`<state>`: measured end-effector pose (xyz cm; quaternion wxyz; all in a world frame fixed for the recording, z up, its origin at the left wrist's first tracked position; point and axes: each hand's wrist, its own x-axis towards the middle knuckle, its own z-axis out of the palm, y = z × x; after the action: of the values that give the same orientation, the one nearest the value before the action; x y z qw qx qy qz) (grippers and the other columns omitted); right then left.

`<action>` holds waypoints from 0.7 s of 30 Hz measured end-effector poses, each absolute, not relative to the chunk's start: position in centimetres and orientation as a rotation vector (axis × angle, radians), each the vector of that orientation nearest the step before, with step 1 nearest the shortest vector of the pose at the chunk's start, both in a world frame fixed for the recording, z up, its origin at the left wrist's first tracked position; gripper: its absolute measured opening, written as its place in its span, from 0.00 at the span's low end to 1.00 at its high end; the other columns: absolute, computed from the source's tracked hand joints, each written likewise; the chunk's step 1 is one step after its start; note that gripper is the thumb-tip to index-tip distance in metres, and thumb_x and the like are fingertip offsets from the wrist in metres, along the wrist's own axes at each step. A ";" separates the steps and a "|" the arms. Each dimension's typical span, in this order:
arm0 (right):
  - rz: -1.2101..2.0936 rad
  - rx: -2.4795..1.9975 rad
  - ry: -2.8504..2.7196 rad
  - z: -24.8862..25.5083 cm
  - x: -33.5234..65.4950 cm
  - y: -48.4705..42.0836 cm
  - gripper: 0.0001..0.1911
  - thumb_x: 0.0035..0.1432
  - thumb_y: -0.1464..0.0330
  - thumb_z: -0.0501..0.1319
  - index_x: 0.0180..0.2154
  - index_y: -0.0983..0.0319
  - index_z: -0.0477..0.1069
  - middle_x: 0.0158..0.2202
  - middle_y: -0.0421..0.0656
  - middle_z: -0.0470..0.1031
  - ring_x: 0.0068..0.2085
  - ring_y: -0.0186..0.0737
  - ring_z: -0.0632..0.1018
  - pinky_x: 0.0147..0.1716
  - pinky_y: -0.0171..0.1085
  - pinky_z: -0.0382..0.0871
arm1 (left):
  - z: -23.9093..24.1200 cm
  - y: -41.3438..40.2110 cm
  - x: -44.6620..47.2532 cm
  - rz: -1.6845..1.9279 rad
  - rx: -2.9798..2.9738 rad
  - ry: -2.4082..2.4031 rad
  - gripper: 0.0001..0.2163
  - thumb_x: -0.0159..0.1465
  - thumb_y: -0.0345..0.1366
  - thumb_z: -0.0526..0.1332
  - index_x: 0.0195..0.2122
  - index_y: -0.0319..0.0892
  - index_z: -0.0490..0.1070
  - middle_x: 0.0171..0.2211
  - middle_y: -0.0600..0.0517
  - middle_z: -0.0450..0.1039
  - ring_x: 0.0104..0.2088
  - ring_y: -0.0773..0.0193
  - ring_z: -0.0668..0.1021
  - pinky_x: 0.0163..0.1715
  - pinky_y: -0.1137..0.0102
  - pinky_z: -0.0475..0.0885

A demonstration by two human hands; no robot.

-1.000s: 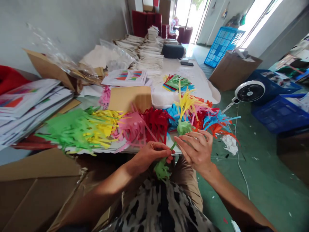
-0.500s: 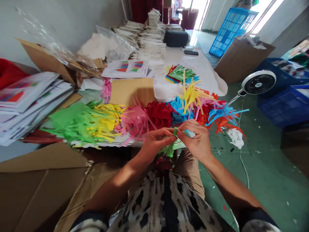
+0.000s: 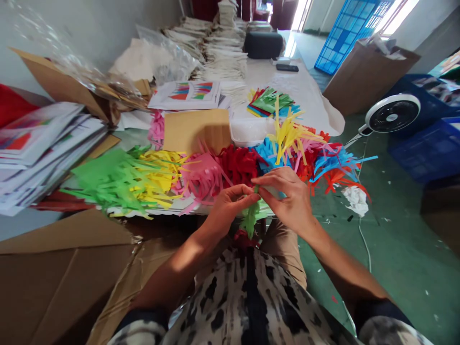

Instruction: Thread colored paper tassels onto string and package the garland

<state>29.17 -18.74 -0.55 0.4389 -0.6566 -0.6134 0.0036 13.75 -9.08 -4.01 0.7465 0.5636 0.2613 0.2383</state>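
The left hand (image 3: 227, 207) and right hand (image 3: 287, 197) pinch the top of a green tissue-paper tassel (image 3: 250, 219), which hangs at the near edge of the counter (image 3: 313, 96). Its thin paper could tear if twisted too hard; a loosened grip could drop it.

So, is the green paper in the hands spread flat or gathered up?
Gathered: the green paper hangs narrow and crumpled below the fingers of the left hand.
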 end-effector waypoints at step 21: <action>1.054 -1.467 -1.759 -4.3 28.2 -19.3 0.20 0.75 0.56 0.52 0.37 0.62 0.73 0.31 0.40 0.75 0.31 0.36 0.74 0.33 0.35 0.67 | -0.8 -4.0 12.4 1.204 1.082 0.568 0.15 0.53 0.43 0.79 0.29 0.43 0.76 0.33 0.54 0.83 0.38 0.63 0.84 0.42 0.70 0.77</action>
<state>28.20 -19.31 -4.32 0.3051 -0.5540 -0.6645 0.3981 12.45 -3.97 -0.80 0.6540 0.4772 0.2503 0.5310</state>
